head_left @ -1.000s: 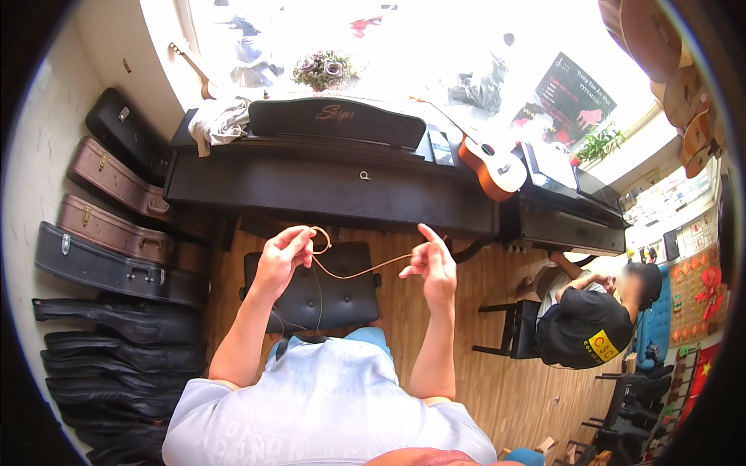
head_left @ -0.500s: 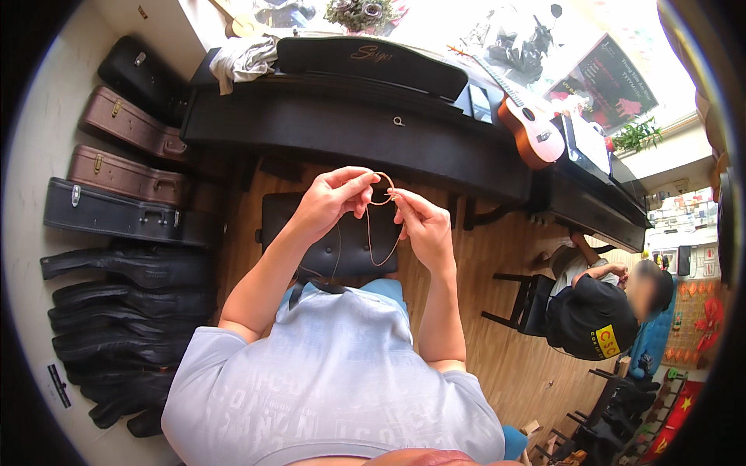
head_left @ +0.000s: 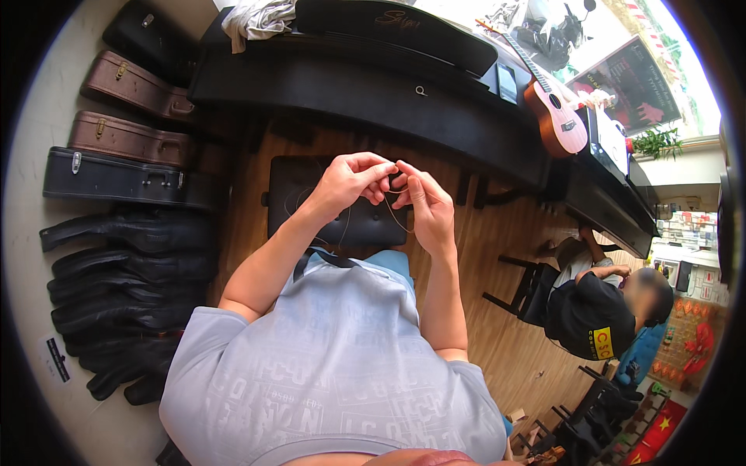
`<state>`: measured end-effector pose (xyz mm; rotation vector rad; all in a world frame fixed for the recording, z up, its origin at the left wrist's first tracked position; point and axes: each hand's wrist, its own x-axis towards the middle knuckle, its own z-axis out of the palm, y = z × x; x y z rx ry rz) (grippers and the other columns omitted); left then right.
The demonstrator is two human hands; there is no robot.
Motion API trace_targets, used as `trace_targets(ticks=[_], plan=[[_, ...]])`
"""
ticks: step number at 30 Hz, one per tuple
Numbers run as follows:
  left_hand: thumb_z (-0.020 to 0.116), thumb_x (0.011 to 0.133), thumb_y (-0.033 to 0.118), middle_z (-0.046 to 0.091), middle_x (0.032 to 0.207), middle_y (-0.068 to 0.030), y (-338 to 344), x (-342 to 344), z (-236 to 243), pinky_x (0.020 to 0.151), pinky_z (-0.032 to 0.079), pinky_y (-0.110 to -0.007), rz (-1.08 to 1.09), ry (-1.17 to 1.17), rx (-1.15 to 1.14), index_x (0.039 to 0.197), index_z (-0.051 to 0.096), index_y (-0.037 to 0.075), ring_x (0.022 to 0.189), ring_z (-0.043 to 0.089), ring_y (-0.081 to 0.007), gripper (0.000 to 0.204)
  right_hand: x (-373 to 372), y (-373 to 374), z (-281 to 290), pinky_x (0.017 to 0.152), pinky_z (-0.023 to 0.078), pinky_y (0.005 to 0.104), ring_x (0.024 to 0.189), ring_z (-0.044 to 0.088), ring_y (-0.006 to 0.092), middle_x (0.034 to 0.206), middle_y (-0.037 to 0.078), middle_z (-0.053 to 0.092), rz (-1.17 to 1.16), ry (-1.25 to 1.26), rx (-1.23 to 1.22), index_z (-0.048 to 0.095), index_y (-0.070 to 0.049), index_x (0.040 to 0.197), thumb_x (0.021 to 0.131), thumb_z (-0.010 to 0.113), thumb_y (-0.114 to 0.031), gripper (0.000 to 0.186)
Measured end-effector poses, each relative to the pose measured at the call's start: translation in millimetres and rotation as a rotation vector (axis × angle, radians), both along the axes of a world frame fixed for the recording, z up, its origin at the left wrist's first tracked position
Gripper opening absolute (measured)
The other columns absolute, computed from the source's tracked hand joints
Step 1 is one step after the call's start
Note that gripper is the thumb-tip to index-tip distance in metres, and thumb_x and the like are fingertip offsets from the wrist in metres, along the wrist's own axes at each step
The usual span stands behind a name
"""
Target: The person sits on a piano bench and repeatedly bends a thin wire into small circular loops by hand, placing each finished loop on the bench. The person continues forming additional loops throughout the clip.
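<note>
A thin copper-coloured instrument string (head_left: 397, 221) runs between my two hands, its loose end hanging in a curve below them. My left hand (head_left: 350, 185) is closed in a pinch on it. Facing it, my right hand (head_left: 432, 211) has its fingers bent around the string, with the fingertips of both hands almost touching. Fingers hide most of the held part. Finer strands trail below my left hand, over a black padded bench (head_left: 373, 231).
Ahead stands a black piano (head_left: 326, 85) with a small metal ring-shaped item (head_left: 420, 91) and a ukulele (head_left: 561, 128) on it. Instrument cases (head_left: 128, 141) and black soft bags (head_left: 132, 260) line the left. A seated person (head_left: 587, 311) is at the right.
My hands have come closer together, and the round loop between them has become smaller and mostly hidden by fingers. The view has shifted so the piano sits higher.
</note>
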<state>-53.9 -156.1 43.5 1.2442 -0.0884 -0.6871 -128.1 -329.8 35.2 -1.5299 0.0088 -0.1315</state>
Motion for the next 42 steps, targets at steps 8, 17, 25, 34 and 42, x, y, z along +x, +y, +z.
trace_targets(ticks=[8, 17, 25, 34, 42], plan=[[0.065, 0.098, 0.016, 0.066, 0.074, -0.0021, 18, 5, -24, 0.051, 0.049, -0.02, 0.05, -0.072, 0.124, 0.103, 0.072, 0.001, 0.054, 0.06, -0.0061, 0.017, 9, -26, 11, 0.061, 0.059, 0.0279, 0.077, 0.069, 0.0165, 0.116, 0.02, 0.069, -0.282, -0.053, 0.16, 0.06, 0.007, 0.125, 0.109, 0.04, -0.038, 0.052], [0.064, 0.1, 0.016, 0.065, 0.076, -0.0018, 45, 9, -43, 0.049, 0.051, -0.02, 0.133, 0.013, 0.179, 0.107, 0.071, 0.002, 0.053, 0.06, -0.006, 0.018, 17, -95, -13, 0.087, 0.061, 0.0404, 0.096, 0.072, 0.0299, 0.108, 0.02, 0.071, -0.509, -0.045, 0.579, 0.059, 0.0, 0.118, 0.106, 0.037, -0.049, 0.055], [0.062, 0.101, 0.016, 0.066, 0.079, -0.0024, 57, 1, -99, 0.062, 0.056, -0.022, 0.163, 0.126, 0.17, 0.108, 0.071, 0.001, 0.065, 0.065, -0.0084, 0.018, 42, -64, -58, 0.087, 0.062, 0.0354, 0.093, 0.071, 0.0239, 0.103, 0.016, 0.07, -0.477, 0.065, 0.384, 0.06, 0.004, 0.123, 0.102, 0.058, -0.007, 0.024], [0.063, 0.1, 0.017, 0.069, 0.081, -0.0024, 69, -10, -246, 0.069, 0.055, -0.023, 0.034, 0.116, 0.202, 0.11, 0.073, 0.002, 0.072, 0.066, -0.0085, 0.02, 28, -34, -229, 0.059, 0.05, 0.0237, 0.067, 0.063, 0.0098, 0.085, 0.006, 0.069, -0.005, 0.32, -0.514, 0.075, -0.003, 0.108, 0.092, 0.067, 0.001, 0.019], [0.063, 0.1, 0.014, 0.067, 0.078, -0.0041, 64, -37, -390, 0.062, 0.056, -0.023, -0.012, 0.134, 0.1, 0.11, 0.072, 0.0, 0.067, 0.067, -0.0109, 0.019, -17, 1, -385, 0.059, 0.048, 0.0302, 0.065, 0.062, 0.0188, 0.082, 0.01, 0.067, 0.15, 0.228, -0.523, 0.075, -0.003, 0.106, 0.089, 0.07, -0.001, 0.018]])
